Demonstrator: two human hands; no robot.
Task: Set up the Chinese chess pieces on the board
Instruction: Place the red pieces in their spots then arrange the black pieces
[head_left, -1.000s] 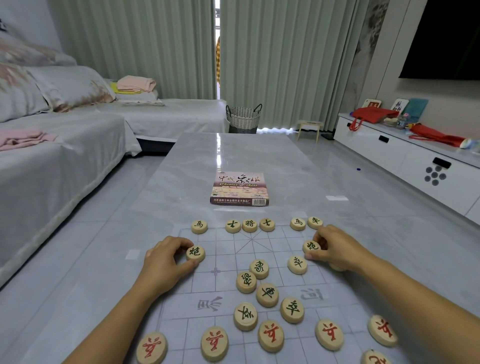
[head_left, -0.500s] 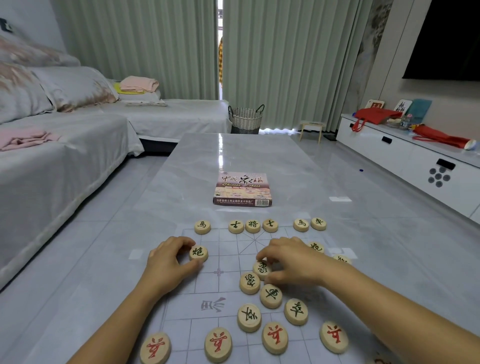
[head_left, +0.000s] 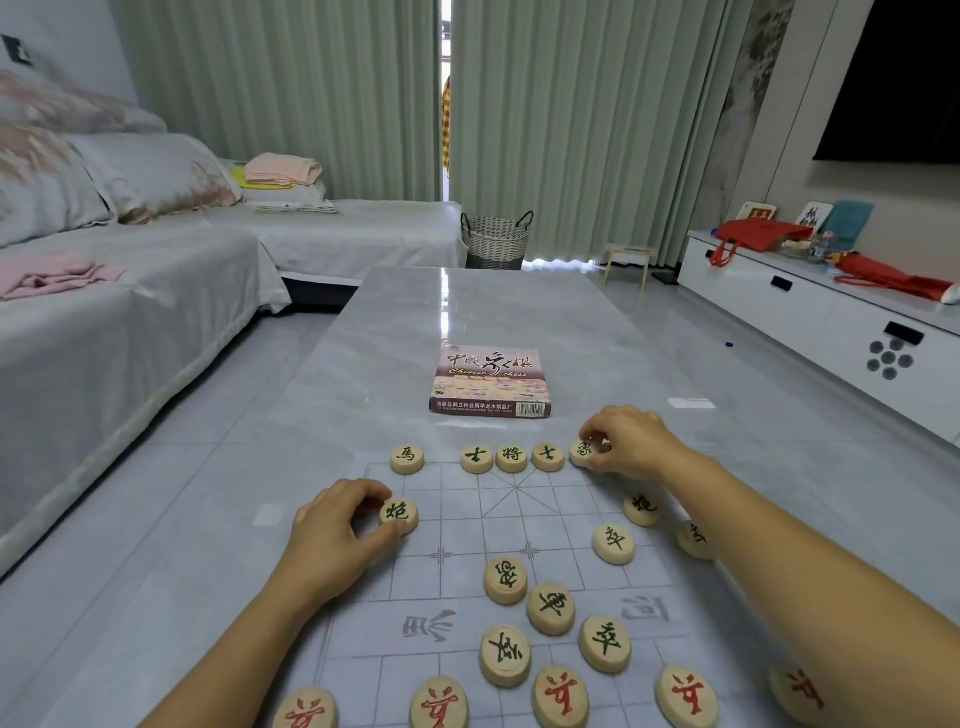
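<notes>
Black-lettered piece (head_left: 583, 451), far row of the board (head_left: 467, 530), right of centre: pinched by the curled fingertips of the right hand (head_left: 631, 447). Second piece (head_left: 399, 514), left of centre: held between thumb and curled fingers of the left hand (head_left: 332, 530). Game box (head_left: 490, 382) above.

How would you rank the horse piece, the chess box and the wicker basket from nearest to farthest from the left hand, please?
From the left hand:
1. horse piece, just beyond it, slightly right.
2. chess box, farther ahead and to the right.
3. wicker basket, farthest, past the table's far end.
</notes>
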